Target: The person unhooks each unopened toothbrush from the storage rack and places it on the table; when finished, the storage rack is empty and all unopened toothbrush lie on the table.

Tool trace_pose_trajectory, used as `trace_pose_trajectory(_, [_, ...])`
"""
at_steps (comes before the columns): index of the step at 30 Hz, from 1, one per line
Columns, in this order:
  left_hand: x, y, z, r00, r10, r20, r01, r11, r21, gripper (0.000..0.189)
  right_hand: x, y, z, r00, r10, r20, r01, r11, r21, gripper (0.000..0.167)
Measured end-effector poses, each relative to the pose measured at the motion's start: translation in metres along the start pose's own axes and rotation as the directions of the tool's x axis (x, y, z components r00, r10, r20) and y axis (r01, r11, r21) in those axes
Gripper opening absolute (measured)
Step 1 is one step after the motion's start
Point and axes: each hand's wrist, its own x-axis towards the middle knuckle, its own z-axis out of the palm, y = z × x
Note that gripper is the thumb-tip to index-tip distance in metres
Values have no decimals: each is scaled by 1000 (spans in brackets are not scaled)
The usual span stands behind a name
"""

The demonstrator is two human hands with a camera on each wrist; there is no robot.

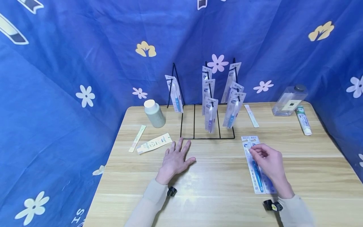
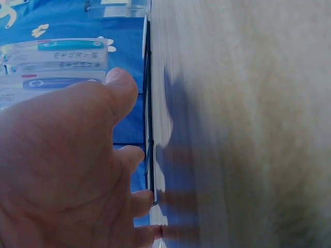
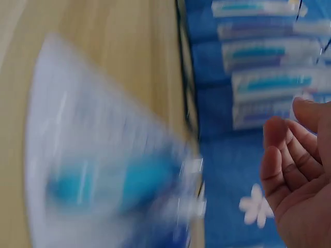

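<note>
My left hand [image 1: 175, 158] is spread above the table, palm down, its fingertips by the front bar of a black wire rack [image 1: 208, 138]. The left wrist view shows its thumb and fingers apart with nothing between them. Over two packaged toothbrushes [image 1: 256, 173], lying side by side on the table, hovers my right hand [image 1: 267, 160]. In the right wrist view its fingers [image 3: 279, 165] are loosely curled and hold nothing; the packs appear blurred to their left. More packaged toothbrushes [image 1: 211, 116] hang from the rack's hooks.
On the left stand a grey-green bottle [image 1: 155, 115], a cream tube [image 1: 154, 143] and a thin sachet [image 1: 137, 138]. Right of the rack lie another sachet [image 1: 251, 116], a clear bottle [image 1: 289, 102] and a toothpaste tube [image 1: 303, 121]. A blue flowered cloth [image 1: 113, 63] surrounds the table.
</note>
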Motion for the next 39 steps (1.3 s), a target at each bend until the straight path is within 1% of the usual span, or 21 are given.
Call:
trace_pose_trajectory(2, [0,0,0,1000,-3,-1,3,1000,1,82,1,-13,12,999,-48,-5,49,995,83,16])
trace_pose_trajectory(4, [0,-1,-1,1000,-5,0,5,1000,-1,82,2,-24,23,996,-93,6,91,984,151,22])
trace_pose_trajectory(7, [-1,-1,-1,1000,-3,1,3,1000,-6,81,4,-40,38,989,-143,39,130,964,231,31])
trace_pose_trajectory(12, [-1,0,-1,1000,0,4,0,1000,1,81,8,-61,59,979,-169,113,128,944,306,39])
trace_pose_trajectory(19, [-1,0,-1,1000,-2,-2,2,1000,0,81,20,-84,87,963,-217,158,146,918,369,51])
trace_pose_trajectory(24, [-2,0,-2,1000,4,-5,-4,1000,-4,81,31,-99,109,956,-223,190,143,921,363,59])
trace_pose_trajectory(26, [-2,0,-2,1000,3,-6,-3,1000,-2,81,37,-106,119,957,-215,196,132,922,365,59])
trace_pose_trajectory(31, [-2,-1,0,1000,-2,-3,2,1000,13,82,52,-125,147,959,-192,210,93,910,404,59])
trace_pose_trajectory(34, [-1,-2,2,1000,2,-5,-2,1000,9,82,61,-136,163,965,-176,196,82,908,412,62])
trace_pose_trajectory(39, [-1,-2,1,1000,6,-6,-6,1000,2,83,77,-147,182,981,-130,142,60,907,417,65])
